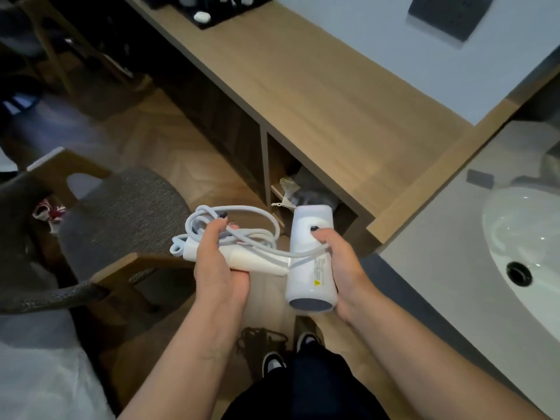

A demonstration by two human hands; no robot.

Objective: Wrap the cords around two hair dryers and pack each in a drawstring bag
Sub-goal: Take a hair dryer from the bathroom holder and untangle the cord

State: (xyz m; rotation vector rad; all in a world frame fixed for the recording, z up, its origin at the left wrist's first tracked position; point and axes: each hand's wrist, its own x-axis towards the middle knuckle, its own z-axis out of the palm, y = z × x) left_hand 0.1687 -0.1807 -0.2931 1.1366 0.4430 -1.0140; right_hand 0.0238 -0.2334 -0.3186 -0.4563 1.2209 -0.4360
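Item: your shoes [274,363], nearest, on the wooden floor [169,140] below your dark trousers.

Item: white hair dryer [312,259], held in the air in front of you, over the floor. Barrel lies near-to-far, its grey open end toward you; handle points left.

Item: your right hand [339,268], curled round the right side of the barrel, thumb on top.

Item: your left hand [218,262], gripping the handle, fingers curled under it, thumb pinning loops of the pale cord [242,228] against it. Cord is bunched in loose coils above the handle; one strand runs right to the barrel.

Item: grey upholstered chair [121,207], left of the dryer.

Item: wooden bench [318,86], beyond the dryer, running far-left to right.

Item: white sink [515,225], right.

Item: black tray [224,13], far end of the bench, contents blurred.
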